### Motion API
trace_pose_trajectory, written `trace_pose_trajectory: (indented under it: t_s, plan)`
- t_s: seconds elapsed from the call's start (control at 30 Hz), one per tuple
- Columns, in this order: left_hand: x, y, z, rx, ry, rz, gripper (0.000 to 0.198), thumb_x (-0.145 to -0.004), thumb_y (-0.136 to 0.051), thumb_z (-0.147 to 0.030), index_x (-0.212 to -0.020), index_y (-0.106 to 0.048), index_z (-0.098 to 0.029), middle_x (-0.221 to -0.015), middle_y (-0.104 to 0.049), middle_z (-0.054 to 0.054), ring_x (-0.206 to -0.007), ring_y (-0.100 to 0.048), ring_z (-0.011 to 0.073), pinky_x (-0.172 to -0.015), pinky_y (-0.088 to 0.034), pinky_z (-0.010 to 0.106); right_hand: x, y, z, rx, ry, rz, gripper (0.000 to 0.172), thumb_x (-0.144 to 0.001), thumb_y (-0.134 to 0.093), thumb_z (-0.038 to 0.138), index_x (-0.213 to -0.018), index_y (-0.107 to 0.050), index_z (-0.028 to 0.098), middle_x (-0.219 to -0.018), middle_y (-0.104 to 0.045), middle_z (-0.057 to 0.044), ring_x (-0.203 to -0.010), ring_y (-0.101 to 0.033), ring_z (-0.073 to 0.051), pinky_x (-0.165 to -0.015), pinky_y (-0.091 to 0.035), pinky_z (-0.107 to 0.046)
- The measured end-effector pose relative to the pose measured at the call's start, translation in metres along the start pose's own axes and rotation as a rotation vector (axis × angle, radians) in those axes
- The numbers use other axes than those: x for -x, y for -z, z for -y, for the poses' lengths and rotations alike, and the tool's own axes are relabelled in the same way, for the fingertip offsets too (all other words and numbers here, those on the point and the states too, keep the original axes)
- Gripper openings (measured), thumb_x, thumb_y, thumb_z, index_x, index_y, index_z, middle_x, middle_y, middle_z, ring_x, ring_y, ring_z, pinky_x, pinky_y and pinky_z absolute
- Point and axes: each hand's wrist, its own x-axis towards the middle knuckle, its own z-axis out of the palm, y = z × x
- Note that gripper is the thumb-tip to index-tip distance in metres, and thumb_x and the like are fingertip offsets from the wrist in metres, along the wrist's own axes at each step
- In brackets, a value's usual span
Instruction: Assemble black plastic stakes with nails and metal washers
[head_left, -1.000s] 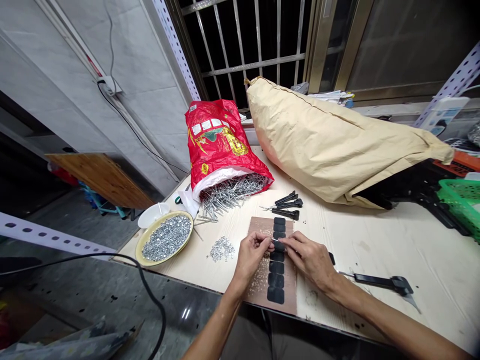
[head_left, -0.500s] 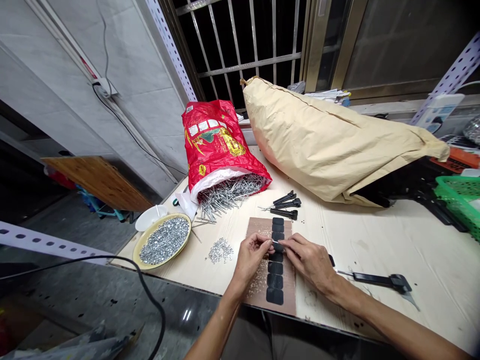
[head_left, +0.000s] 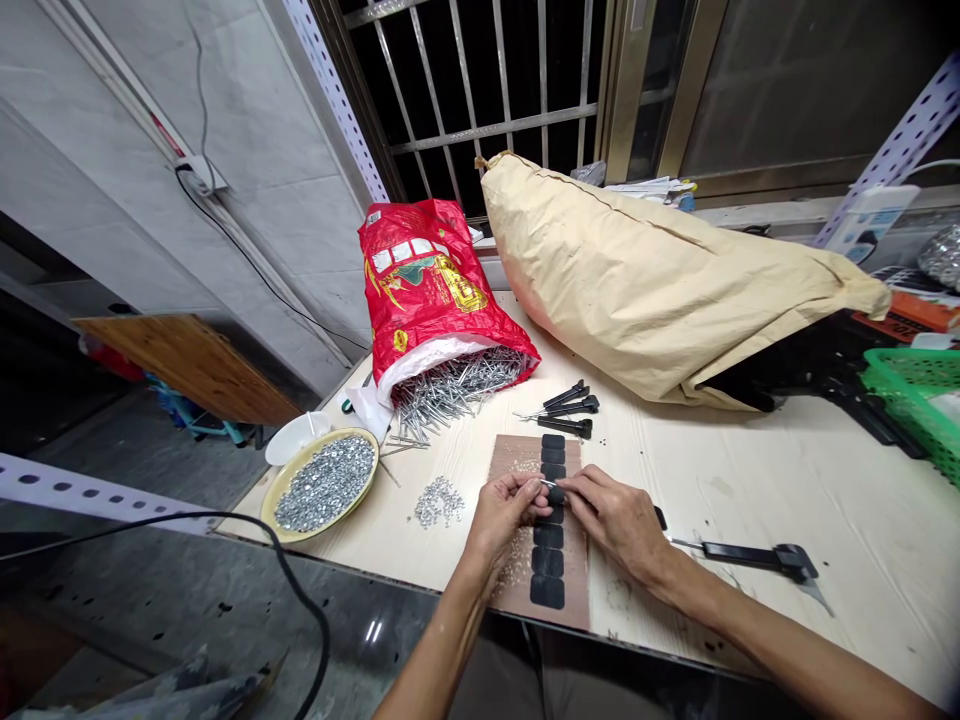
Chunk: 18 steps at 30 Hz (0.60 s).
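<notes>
Over the column of black pads, a thin silver metal pin (head_left: 550,483) spans the gap between my two hands. My left hand (head_left: 511,510) is closed in a pinch at the pin's left end. At its right end, the fingertips of my right hand (head_left: 619,515) are pinched together. Beneath both hands lies a brown board (head_left: 574,590) carrying the square black pads (head_left: 548,562) in a row. To the left sits a loose pile of small shiny metal pieces (head_left: 438,502). Beside my right wrist rests a black-handled tool (head_left: 750,556), partly hidden behind the wrist.
A red bag (head_left: 431,270) spills metal pins (head_left: 435,402) at the back. Left of it stand a yellow bowl of small metal parts (head_left: 270,508) and a white bowl (head_left: 289,440). Several black-handled pieces (head_left: 566,427), a large tan sack (head_left: 645,290) and a green basket (head_left: 900,400) occupy the table.
The whole view has shifted slightly left. Both hands keep nearly the same pinch on the pin over the pads, with only tiny finger movement.
</notes>
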Motion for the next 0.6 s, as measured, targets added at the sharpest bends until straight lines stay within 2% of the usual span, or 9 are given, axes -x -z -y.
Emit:
trace_pose_trajectory:
  t_s: [0.1, 0.23, 0.4, 0.53, 0.6]
  plan:
    - [-0.004, 0.001, 0.002, 0.036, -0.003, -0.022, 0.038, -0.061, -0.078, -0.036, -0.086, -0.067, -0.009, -0.074, -0.067, 0.006, -0.057, -0.061, 0.0091, -0.061, -0.054, 0.021, -0.003, -0.004, -0.003, -0.002, -0.019, 0.003, 0.025, -0.092, -0.040, 0.024, -0.107, -0.061, 0.026, -0.094, -0.063, -0.003, -0.077, -0.062, -0.014, -0.064, -0.048, -0.023]
    - [-0.008, 0.007, 0.005, -0.085, -0.109, -0.101, 0.034, -0.068, -0.073, -0.036, -0.089, -0.067, -0.010, -0.078, -0.067, 0.006, -0.059, -0.060, 0.0098, -0.060, -0.053, 0.022, -0.005, -0.012, -0.010, -0.096, -0.087, -0.002, 0.024, -0.091, -0.042, 0.022, -0.104, -0.061, 0.026, -0.095, -0.062, 0.000, -0.080, -0.062, -0.013, -0.068, -0.049, -0.023]
    - [0.001, 0.007, 0.002, -0.457, -0.289, -0.140, 0.025, -0.076, -0.062, -0.035, -0.090, -0.069, -0.016, -0.071, -0.064, 0.004, -0.057, -0.057, 0.0132, -0.056, -0.049, 0.025, -0.005, -0.015, -0.016, -0.164, -0.145, 0.000, 0.022, -0.091, -0.044, 0.024, -0.102, -0.063, 0.026, -0.094, -0.062, 0.001, -0.082, -0.061, -0.013, -0.071, -0.048, -0.025]
    - [0.012, -0.005, 0.000, -0.805, -0.537, -0.031, 0.018, -0.083, -0.056, -0.028, -0.090, -0.071, -0.022, -0.084, -0.063, 0.006, -0.079, -0.058, 0.0192, -0.072, -0.047, 0.030, -0.009, -0.008, -0.023, -0.224, -0.192, -0.044, 0.021, -0.090, -0.046, 0.025, -0.101, -0.063, 0.025, -0.093, -0.063, 0.000, -0.084, -0.061, -0.014, -0.072, -0.047, -0.026]
    - [0.012, -0.011, 0.002, -0.962, -0.624, 0.003, 0.020, -0.085, -0.052, -0.024, -0.094, -0.070, -0.023, -0.083, -0.060, 0.006, -0.083, -0.056, 0.0204, -0.074, -0.045, 0.031, -0.011, -0.002, -0.029, -0.249, -0.221, -0.095, 0.020, -0.089, -0.046, 0.025, -0.100, -0.064, 0.024, -0.093, -0.063, -0.001, -0.085, -0.061, -0.015, -0.074, -0.047, -0.027]
